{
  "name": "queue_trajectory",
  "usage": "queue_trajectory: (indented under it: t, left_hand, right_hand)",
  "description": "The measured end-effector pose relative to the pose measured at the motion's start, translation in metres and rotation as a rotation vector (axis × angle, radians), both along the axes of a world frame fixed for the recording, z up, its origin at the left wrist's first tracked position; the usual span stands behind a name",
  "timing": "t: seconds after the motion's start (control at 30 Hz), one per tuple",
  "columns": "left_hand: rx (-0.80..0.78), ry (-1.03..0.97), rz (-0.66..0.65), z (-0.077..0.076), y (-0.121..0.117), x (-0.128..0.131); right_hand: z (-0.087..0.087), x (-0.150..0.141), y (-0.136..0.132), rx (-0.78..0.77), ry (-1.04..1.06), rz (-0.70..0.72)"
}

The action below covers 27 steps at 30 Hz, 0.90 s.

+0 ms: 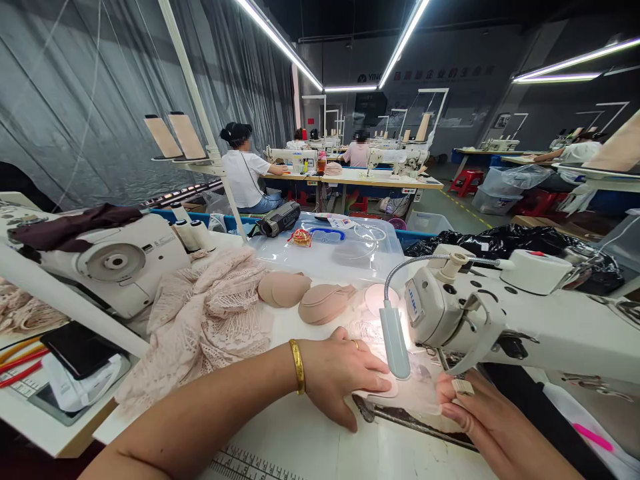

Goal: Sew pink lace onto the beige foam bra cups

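My left hand point(340, 377), with a gold bangle and a ring, lies flat with fingers stretched on a pale lace piece point(417, 393) under the head of a white sewing machine point(505, 313). My right hand point(480, 417) presses the same piece from the right, fingers curled on its edge by the needle area. The machine's small lamp point(395, 343) shines down on the work and hides part of it.
Beige bra cups point(305, 297) and a heap of pink lace point(205, 320) lie behind my left hand. A clear plastic tray point(345, 250) stands further back. Another sewing machine point(110, 260) is at left. Other people sit at machines in the background.
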<state>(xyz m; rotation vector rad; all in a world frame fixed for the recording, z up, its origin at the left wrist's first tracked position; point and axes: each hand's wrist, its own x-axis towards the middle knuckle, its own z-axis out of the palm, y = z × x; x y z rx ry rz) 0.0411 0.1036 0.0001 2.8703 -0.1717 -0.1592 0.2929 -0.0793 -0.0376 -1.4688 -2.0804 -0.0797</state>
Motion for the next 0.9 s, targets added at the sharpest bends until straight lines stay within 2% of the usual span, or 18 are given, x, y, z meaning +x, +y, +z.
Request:
queue_trajectory:
  t: [0.07,0.13,0.23,0.33,0.47,0.57,0.63,0.77,0.9]
  left_hand:
    - [0.052,-0.061,0.012,-0.005,-0.001,0.001]
    - [0.107,-0.117,0.021,-0.010,-0.004,0.003]
    - [0.117,-0.170,-0.001,-0.015,-0.007,0.007]
    - [0.110,-0.214,-0.003,-0.019,-0.004,0.011]
    - [0.159,-0.284,-0.011,-0.023,0.005,0.016]
    - [0.180,-0.323,-0.019,-0.024,0.009,0.019]
    - [0.184,-0.317,-0.009,-0.022,0.011,0.021]
    - [0.191,-0.283,0.014,-0.017,0.012,0.022]
    - [0.185,-0.263,-0.020,-0.016,0.010,0.021]
  right_hand:
    - [0.011,0.007,-0.004,-0.016,0.009,0.033]
    - [0.021,0.008,-0.005,-0.153,0.029,0.074]
    - [0.023,-0.001,-0.002,-0.282,0.137,0.115]
    - [0.001,-0.011,0.005,-0.207,0.173,0.064]
    - [-0.047,-0.010,0.014,-0.120,-0.062,-0.118]
    - [-0.066,-0.004,0.015,-0.069,-0.210,-0.195]
    - [-0.066,-0.003,0.015,-0.057,-0.253,-0.217]
    - [-0.055,-0.006,0.016,-0.019,-0.276,-0.236]
    - [-0.044,-0.010,0.017,0.066,-0.344,-0.164]
